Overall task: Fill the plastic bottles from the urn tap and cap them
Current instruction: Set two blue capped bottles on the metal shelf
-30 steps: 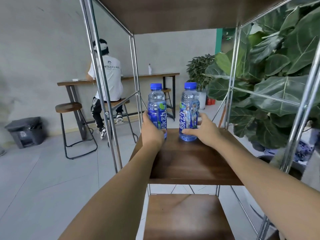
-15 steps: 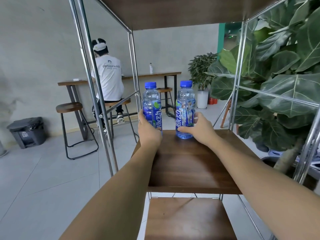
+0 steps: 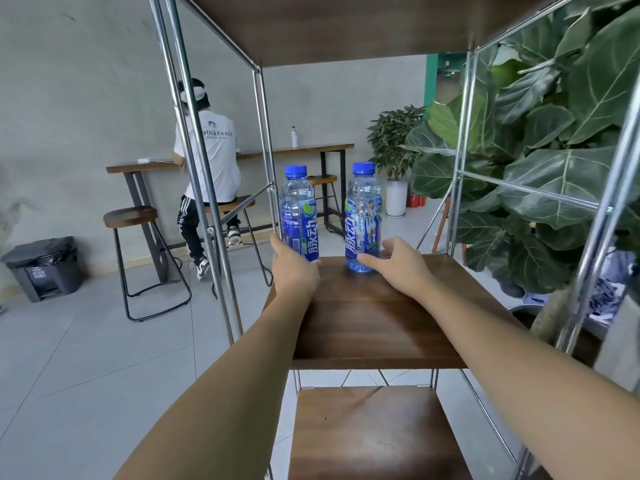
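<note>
On the middle wooden shelf [image 3: 374, 320] of a metal-framed rack, seen from the head camera, two plastic bottles stand upright side by side near the far edge, slightly apart. Both carry blue caps and blue labels. The left bottle [image 3: 298, 216] stands at the far left corner; the right bottle [image 3: 363, 216] stands near the middle of the far edge.

The left hand [image 3: 294, 268] wraps the lower part of the left bottle, thumb against its left side; the fingers are hidden behind the bottle. The right hand [image 3: 398, 263] is curled loosely at the base of the right bottle, thumb touching the front of the label, fingers raised beside the bottle and apart from it.

Behind the rack, a person in a white shirt [image 3: 207, 157] sits on a stool at a long tabletop [image 3: 311, 150]. A grey bin [image 3: 43, 268] stands by the wall at left. Large-leaved plants [image 3: 540, 161] fill the right side.
</note>
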Action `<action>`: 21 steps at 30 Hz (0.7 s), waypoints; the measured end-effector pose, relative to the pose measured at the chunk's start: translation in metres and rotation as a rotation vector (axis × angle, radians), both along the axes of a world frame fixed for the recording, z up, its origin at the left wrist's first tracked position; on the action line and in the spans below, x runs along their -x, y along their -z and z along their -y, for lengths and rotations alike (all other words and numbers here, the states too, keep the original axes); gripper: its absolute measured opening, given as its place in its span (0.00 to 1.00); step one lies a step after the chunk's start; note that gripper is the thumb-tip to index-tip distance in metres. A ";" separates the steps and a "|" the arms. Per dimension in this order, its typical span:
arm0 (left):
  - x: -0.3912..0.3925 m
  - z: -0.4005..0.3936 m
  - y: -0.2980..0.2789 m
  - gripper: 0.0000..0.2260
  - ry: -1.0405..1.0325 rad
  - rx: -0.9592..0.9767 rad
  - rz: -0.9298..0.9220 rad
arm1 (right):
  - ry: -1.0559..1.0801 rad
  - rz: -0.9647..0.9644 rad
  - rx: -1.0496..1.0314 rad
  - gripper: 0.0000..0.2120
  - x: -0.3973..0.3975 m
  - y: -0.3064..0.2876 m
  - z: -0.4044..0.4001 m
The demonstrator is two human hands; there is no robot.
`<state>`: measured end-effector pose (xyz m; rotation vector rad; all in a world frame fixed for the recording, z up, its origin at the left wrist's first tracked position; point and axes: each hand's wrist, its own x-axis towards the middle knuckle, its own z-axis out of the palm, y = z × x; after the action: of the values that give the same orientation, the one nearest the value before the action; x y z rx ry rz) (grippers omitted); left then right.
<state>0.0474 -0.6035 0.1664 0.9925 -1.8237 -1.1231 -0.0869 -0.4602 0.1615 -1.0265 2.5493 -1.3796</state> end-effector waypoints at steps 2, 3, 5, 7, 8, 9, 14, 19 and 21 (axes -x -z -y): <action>-0.008 -0.007 0.004 0.34 0.044 0.065 0.150 | 0.005 -0.061 -0.092 0.33 -0.009 0.003 -0.014; -0.014 -0.010 0.007 0.31 0.077 0.139 0.273 | -0.005 -0.106 -0.176 0.31 -0.016 0.004 -0.021; -0.029 -0.018 0.012 0.26 0.144 0.347 0.551 | -0.051 -0.199 -0.374 0.30 -0.032 0.007 -0.038; -0.046 -0.029 0.012 0.22 0.224 0.521 0.722 | -0.082 -0.300 -0.490 0.30 -0.053 0.007 -0.057; -0.055 -0.035 0.012 0.23 0.269 0.568 0.762 | -0.093 -0.344 -0.517 0.30 -0.063 0.006 -0.067; -0.063 -0.043 0.013 0.24 0.318 0.596 0.781 | -0.102 -0.382 -0.542 0.30 -0.074 0.005 -0.078; -0.106 -0.106 0.030 0.31 0.465 0.828 0.768 | -0.078 -0.467 -0.599 0.29 -0.117 0.022 -0.145; -0.143 -0.161 0.058 0.32 0.464 1.068 0.662 | 0.031 -0.561 -0.575 0.26 -0.184 0.029 -0.205; -0.151 -0.186 0.076 0.29 0.552 1.065 0.583 | 0.084 -0.543 -0.574 0.26 -0.208 0.036 -0.232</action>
<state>0.1986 -0.4177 0.0902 0.1513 -2.7643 0.0412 0.1211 -0.2278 0.1250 -1.2991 3.0922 -0.3228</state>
